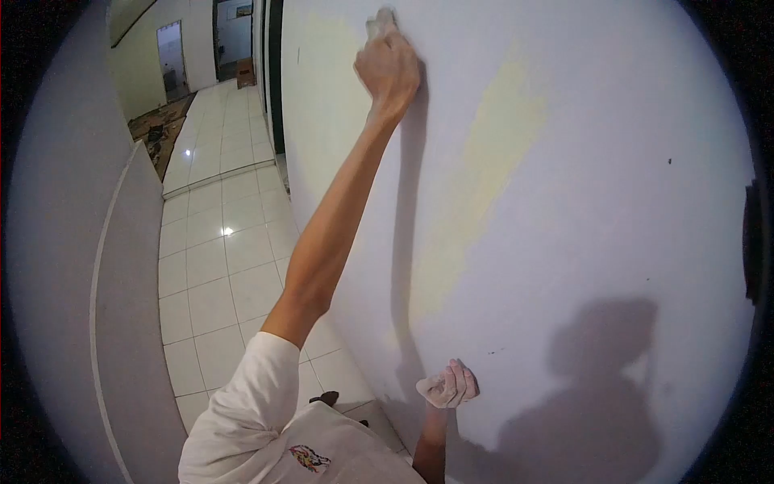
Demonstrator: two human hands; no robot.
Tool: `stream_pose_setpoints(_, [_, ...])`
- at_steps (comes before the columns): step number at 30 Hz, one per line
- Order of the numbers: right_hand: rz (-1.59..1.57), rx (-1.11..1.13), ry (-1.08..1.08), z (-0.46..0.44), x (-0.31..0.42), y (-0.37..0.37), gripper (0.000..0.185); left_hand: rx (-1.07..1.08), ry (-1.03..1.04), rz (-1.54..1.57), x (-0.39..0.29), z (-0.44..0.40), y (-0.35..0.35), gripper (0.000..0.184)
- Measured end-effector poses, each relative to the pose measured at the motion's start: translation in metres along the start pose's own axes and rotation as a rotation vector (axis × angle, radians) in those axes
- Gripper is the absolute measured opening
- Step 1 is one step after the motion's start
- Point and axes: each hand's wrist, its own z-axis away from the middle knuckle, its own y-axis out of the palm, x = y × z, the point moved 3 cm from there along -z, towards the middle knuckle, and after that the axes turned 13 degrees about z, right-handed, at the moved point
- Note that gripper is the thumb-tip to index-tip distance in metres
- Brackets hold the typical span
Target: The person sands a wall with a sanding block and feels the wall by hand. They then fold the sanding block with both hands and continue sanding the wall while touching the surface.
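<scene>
Raised to the top of the pale wall (588, 210), my left hand (390, 64) is closed, with whitish, dusty-looking fingers pressed to the surface; what it grips cannot be made out. Low and to the right, my right hand (451, 387) has its fingers curled, pale with dust, close to the wall. Whatever it may hold is too unclear to name. A yellowish patch (492, 153) runs slantwise down the wall right of my left forearm, and more yellow shows left of it.
White floor tiles (210, 282) stretch along the left to a low step. Beyond are a brown patterned mat (161, 129), doorways and a brown box (245, 73). A low partition (129, 323) borders the floor. A dark object (753, 242) is at the right edge.
</scene>
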Motion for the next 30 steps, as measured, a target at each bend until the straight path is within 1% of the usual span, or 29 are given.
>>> stream_pose_setpoints(1, [0.007,0.005,-0.002,-0.001,0.000,0.000,0.012,-0.005,0.103,0.020,-0.017,-0.007,0.009,0.069])
stream_pose_setpoints(2, [0.015,0.008,-0.002,-0.003,0.001,0.000,0.013,0.001,0.095,0.023,-0.017,0.000,0.007,0.069])
stream_pose_setpoints(4, [0.033,0.007,0.002,-0.004,0.000,-0.003,0.013,0.098,0.195,0.038,-0.009,0.005,0.001,0.069])
stream_pose_setpoints(5, [0.011,0.016,-0.009,-0.004,0.001,-0.002,0.014,0.158,0.269,-0.015,0.008,0.014,-0.005,0.068])
stream_pose_setpoints(7, [-0.005,0.039,-0.014,-0.007,0.004,-0.005,0.015,0.112,0.279,0.040,0.016,0.038,-0.018,0.066])
stream_pose_setpoints(9, [0.007,0.072,-0.027,-0.011,0.004,-0.005,0.014,0.121,0.119,0.057,0.049,0.055,-0.036,0.065])
stream_pose_setpoints(11, [0.019,0.081,-0.011,-0.001,0.001,-0.005,0.015,0.123,0.058,-0.004,0.090,0.077,-0.055,0.064])
stream_pose_setpoints(13, [0.027,0.088,0.003,-0.001,0.001,-0.005,0.017,0.141,0.037,0.046,0.113,0.111,-0.072,0.056])
stream_pose_setpoints(15, [-0.003,0.080,-0.044,-0.012,0.003,-0.004,0.013,0.159,-0.022,0.029,0.150,0.154,-0.092,0.056])
stream_pose_setpoints(17, [-0.001,0.084,-0.047,-0.010,0.002,-0.004,0.013,0.158,-0.151,-0.016,0.187,0.203,-0.114,0.055])
stream_pose_setpoints(19, [0.009,0.090,-0.053,-0.009,0.003,-0.006,0.013,0.114,-0.227,0.031,0.206,0.247,-0.134,0.058])
stream_pose_setpoints(20, [0.013,0.103,-0.050,-0.010,0.003,-0.006,0.013,0.098,-0.349,-0.003,0.224,0.271,-0.145,0.059])
stream_pose_setpoints(21, [0.018,0.114,-0.047,-0.011,0.003,-0.006,0.014,0.109,-0.367,-0.065,0.226,0.288,-0.154,0.062])
stream_pose_setpoints(23, [0.030,0.124,-0.067,-0.013,0.003,-0.008,0.016,0.073,-0.522,-0.074,0.270,0.335,-0.174,0.065])
stream_pose_setpoints(24, [0.037,0.133,-0.081,-0.015,0.002,-0.007,0.018,0.071,-0.522,-0.065,0.282,0.350,-0.180,0.065])
stream_pose_setpoints(26, [0.048,0.157,-0.085,-0.016,0.004,-0.011,0.019,0.105,-0.892,-0.311,0.310,0.384,-0.198,0.071])
stream_pose_setpoints(27, [0.054,0.182,-0.083,-0.017,0.004,-0.011,0.020,0.103,-0.896,-0.302,0.340,0.406,-0.205,0.071])
stream_pose_setpoints(28, [0.057,0.180,-0.090,-0.019,0.004,-0.010,0.020,0.034,-1.048,-0.429,0.380,0.436,-0.215,0.072])
stream_pose_setpoints(29, [0.057,0.185,-0.086,-0.021,0.005,-0.010,0.021,-0.036,-1.198,-0.561,0.401,0.452,-0.226,0.075])
stream_pose_setpoints(30, [0.056,0.191,-0.079,-0.021,0.006,-0.011,0.021,-0.034,-1.203,-0.560,0.404,0.451,-0.233,0.075])
